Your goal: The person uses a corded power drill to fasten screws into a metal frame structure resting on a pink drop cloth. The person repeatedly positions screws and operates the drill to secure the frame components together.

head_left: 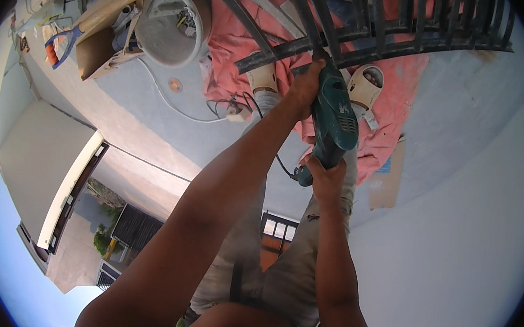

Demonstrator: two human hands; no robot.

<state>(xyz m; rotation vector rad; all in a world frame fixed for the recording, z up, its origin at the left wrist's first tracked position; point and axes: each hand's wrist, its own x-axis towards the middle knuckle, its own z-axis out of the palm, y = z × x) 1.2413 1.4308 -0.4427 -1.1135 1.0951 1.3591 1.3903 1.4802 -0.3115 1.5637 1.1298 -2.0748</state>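
Note:
Both of my hands are on a teal corded power tool (336, 111), long-bodied with vent slots on its side. My left hand (304, 91) is closed around its front part, close under a black metal grille (360, 36) with several bars. The tool's tip is hidden among the hand and the bars, so its exact kind and contact cannot be made out. My right hand (326, 176) is wrapped around the rear handle. A dark power cord (282, 164) runs from the handle end toward a white socket block (238, 113) on the floor.
Red cloth (390, 122) lies wrinkled under my feet in beige clogs (366, 85). At the upper left stand a dusty white bucket (169, 28), a cardboard box (100, 53) and a handsaw (60, 46). A white cable (168, 100) crosses the floor. Cardboard (388, 178) lies right of my legs.

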